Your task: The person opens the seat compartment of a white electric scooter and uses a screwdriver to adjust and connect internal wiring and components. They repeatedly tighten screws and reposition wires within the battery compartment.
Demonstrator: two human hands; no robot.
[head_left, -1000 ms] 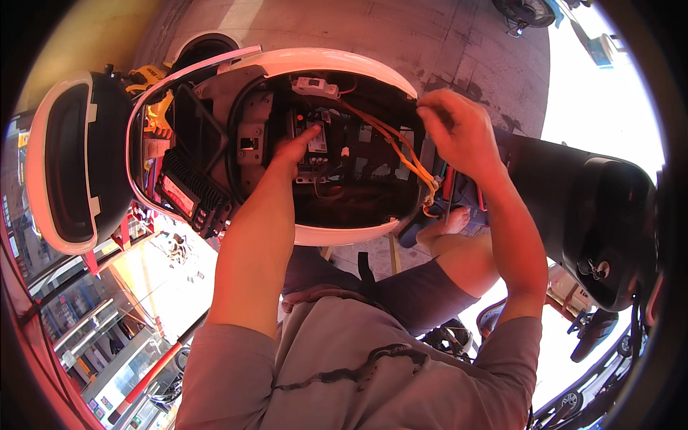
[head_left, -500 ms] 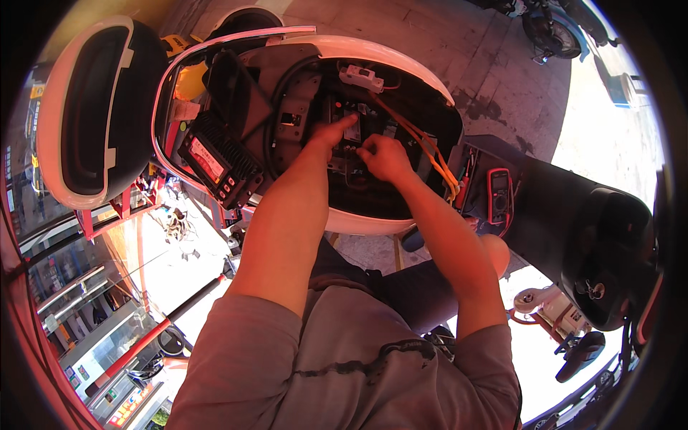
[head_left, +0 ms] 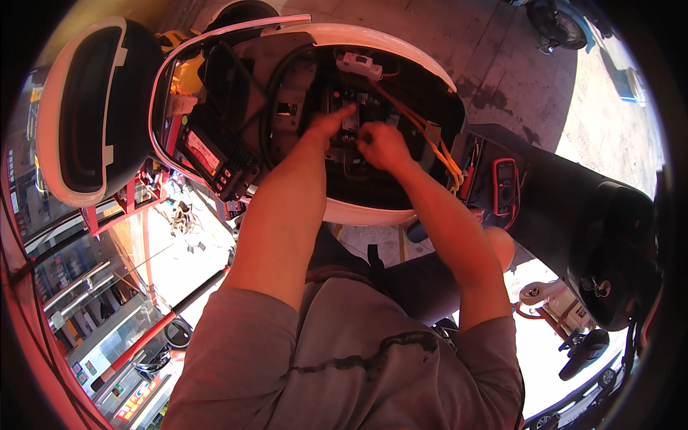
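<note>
Both hands reach into the dark compartment of an open white scooter body. My left hand lies at the left side of a black electrical module; one stretched digit rests across its top and the other fingers are hidden. Close beside it, my right hand has its fingers curled together at the module's right edge. Anything pinched in them is too small and dark to make out. Behind the hands sits a white circuit breaker, with orange cables running down the right side of the compartment.
Left of the compartment rests a finned black box with a red-and-white label. A white-rimmed black lid stands farther left. On the right, a red multimeter lies on the black footboard. A parked motorcycle stands at the far right.
The whole view has shifted slightly. Both hands stay at the module; the right hand's fingers look turned a little farther down and inward.
</note>
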